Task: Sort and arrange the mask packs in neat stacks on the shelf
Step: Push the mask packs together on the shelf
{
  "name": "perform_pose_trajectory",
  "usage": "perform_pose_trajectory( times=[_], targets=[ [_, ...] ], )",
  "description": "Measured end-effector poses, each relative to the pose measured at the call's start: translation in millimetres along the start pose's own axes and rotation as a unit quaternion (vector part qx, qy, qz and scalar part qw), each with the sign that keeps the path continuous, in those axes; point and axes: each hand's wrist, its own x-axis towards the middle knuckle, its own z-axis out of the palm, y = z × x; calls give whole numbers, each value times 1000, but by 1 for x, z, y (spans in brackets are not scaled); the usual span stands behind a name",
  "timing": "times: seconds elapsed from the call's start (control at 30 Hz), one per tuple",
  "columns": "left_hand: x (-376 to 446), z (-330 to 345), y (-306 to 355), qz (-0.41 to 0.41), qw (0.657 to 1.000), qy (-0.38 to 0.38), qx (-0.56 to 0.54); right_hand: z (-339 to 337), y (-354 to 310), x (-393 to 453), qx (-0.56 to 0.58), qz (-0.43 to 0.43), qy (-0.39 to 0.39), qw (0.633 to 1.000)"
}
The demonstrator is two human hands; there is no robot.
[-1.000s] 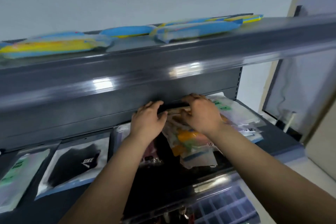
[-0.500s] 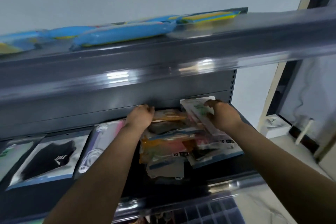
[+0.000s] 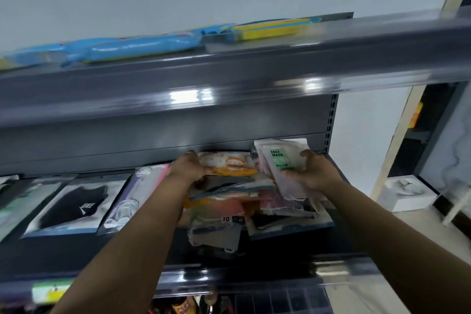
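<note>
A loose pile of mask packs [image 3: 229, 214] lies on the dark shelf [image 3: 280, 252], toward its right end. My right hand [image 3: 309, 173] grips a small bundle of white packs, the top one with a green "FACE MASK" label [image 3: 279, 159], lifted and tilted above the pile. At the pile's back left, my left hand [image 3: 190, 169] holds the edge of an orange cartoon pack [image 3: 229, 164]. Left of the pile lie a pink-and-white pack [image 3: 135, 199] and a black mask pack [image 3: 74, 208], flat and side by side.
The upper shelf [image 3: 229, 76] hangs close over my hands and carries blue and yellow packs [image 3: 142, 44]. More packs lie at the shelf's far left [image 3: 15, 206]. A white box [image 3: 405, 192] sits on the floor at the right. Goods show on the shelf below [image 3: 186, 307].
My right hand has drawn the white face-mask packs up off the pile and toward the right. My left hand has slid to the pile's back left. The view has shifted right.
</note>
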Motion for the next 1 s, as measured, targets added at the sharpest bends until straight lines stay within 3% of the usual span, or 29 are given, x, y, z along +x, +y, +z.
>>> perform_pose_trajectory(
  times=[0.27, 0.37, 0.43, 0.63, 0.83, 1.0],
  targets=[
    [-17, -4, 12, 39, 988, 124, -78, -8, -1, 10, 146, -28, 96, 984],
    [-22, -7, 10, 46, 981, 144, -119, -11, -1, 15, 255, 17, 69, 964],
    [-25, -8, 3, 61, 970, 164, -170, -12, -1, 15, 364, 17, 40, 930],
    [-48, -18, -29, 92, 858, 199, -464, -26, -24, 10, 558, -21, 3, 830],
    [-83, -31, -69, 107, 778, 248, -567, -1, -76, -9, 590, -63, -44, 804],
    [-111, -47, -122, 96, 754, 288, -582, 30, -133, -42, 584, -86, -76, 803]
  ],
)
